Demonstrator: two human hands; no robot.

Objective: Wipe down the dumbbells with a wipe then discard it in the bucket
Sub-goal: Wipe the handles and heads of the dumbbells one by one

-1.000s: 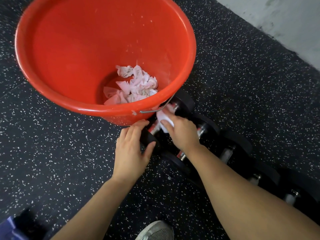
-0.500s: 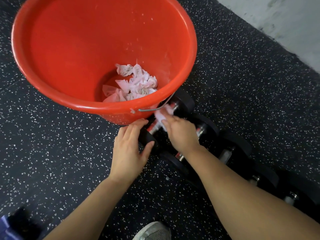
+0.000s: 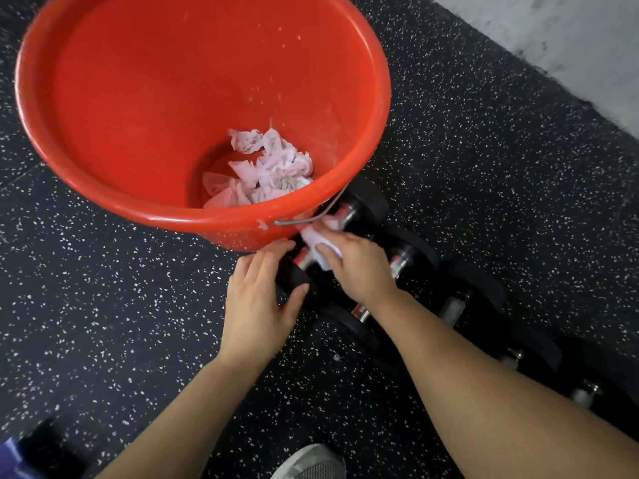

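A big red bucket (image 3: pixel 103 181) stands on the floor with several crumpled used wipes (image 3: pixel 266 171) at its bottom. Right beside it lies a black dumbbell (image 3: pixel 366 202) with a chrome handle, first in a row of dumbbells (image 3: pixel 480 292) running to the lower right. My right hand (image 3: pixel 359 267) presses a white wipe (image 3: pixel 320 242) onto that first dumbbell's handle. My left hand (image 3: pixel 256 302) grips the dumbbell's near black end (image 3: pixel 294 276), thumb on one side and fingers on the other. Most of the handle is hidden under the wipe and my hand.
The floor (image 3: pixel 484 150) is black rubber with white speckles. A pale wall (image 3: pixel 570 39) runs along the top right. The toe of a grey shoe (image 3: pixel 311 461) shows at the bottom edge, and something blue (image 3: pixel 14 458) sits in the bottom left corner.
My right hand has slid the wipe a little back and forth along the handle. My left hand has kept its hold on the dumbbell's end.
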